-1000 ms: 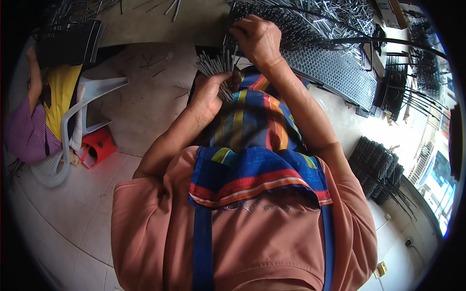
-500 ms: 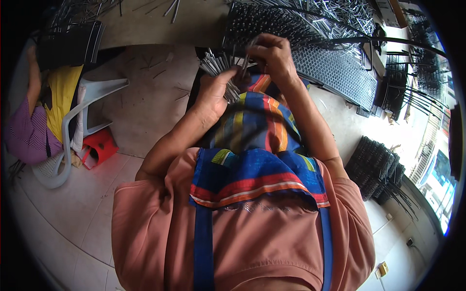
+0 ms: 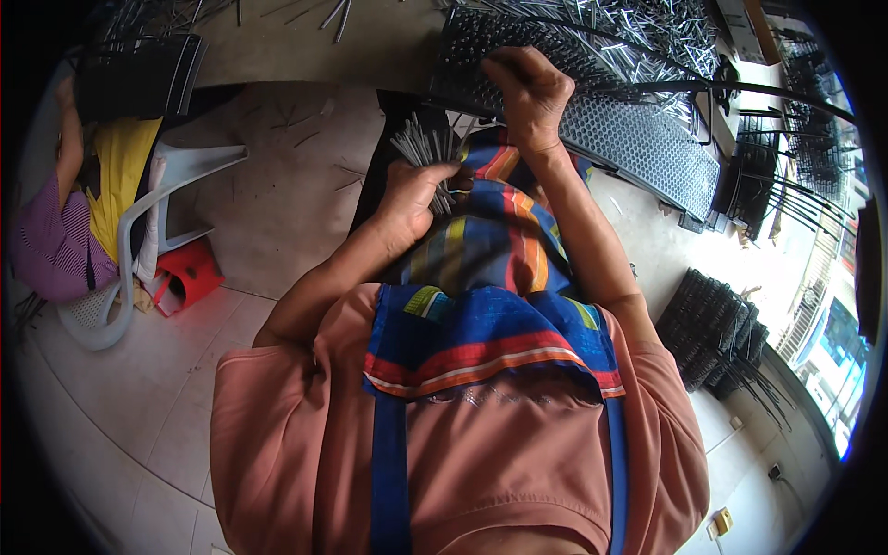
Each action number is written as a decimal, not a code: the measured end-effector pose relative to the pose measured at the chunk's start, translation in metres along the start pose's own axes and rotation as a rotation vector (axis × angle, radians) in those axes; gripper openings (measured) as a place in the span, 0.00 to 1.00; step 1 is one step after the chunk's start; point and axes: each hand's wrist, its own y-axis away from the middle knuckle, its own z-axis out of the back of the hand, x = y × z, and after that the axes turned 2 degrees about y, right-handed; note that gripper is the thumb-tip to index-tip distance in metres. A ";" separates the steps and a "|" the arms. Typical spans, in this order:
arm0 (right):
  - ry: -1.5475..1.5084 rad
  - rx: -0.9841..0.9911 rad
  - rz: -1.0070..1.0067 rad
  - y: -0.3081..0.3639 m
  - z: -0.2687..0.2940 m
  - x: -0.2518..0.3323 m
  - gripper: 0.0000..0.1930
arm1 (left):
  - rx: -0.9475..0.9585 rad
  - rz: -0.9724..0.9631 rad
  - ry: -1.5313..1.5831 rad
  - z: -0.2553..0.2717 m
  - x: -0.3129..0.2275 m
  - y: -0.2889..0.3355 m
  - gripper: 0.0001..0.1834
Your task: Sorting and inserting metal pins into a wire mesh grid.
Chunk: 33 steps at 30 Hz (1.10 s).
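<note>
A bundle of thin grey metal rods [image 3: 421, 143] fans upward out of my left hand [image 3: 410, 196], which is wrapped round it above my lap. Farther up and to the right, my right hand [image 3: 538, 100] is over the perforated tray [image 3: 643, 148], with its fingers curled together and pointing away to the left. Whatever those fingers pinch is too small or hidden to make out. Dark rod ends [image 3: 472, 55] fill the tray's far left part, while its near right part shows bare holes. A striped, multicoloured apron [image 3: 462, 245] covers my lap under both hands.
Loose metal rods [image 3: 647, 42] lie heaped behind the tray. A worktable [image 3: 296, 55] extends left with a few scattered rods. At left, another person in purple sits on a grey plastic chair [image 3: 129, 250] beside a red container [image 3: 190, 277]. Stacked black racks [image 3: 712, 328] stand on the right.
My right hand has moved away from the bundle, up and to the right over the tray. My left hand still grips the rods and has dropped slightly.
</note>
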 end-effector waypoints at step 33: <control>-0.181 0.409 -0.652 0.021 0.028 0.023 0.05 | 0.274 -0.138 -0.064 -0.030 -0.017 -0.011 0.11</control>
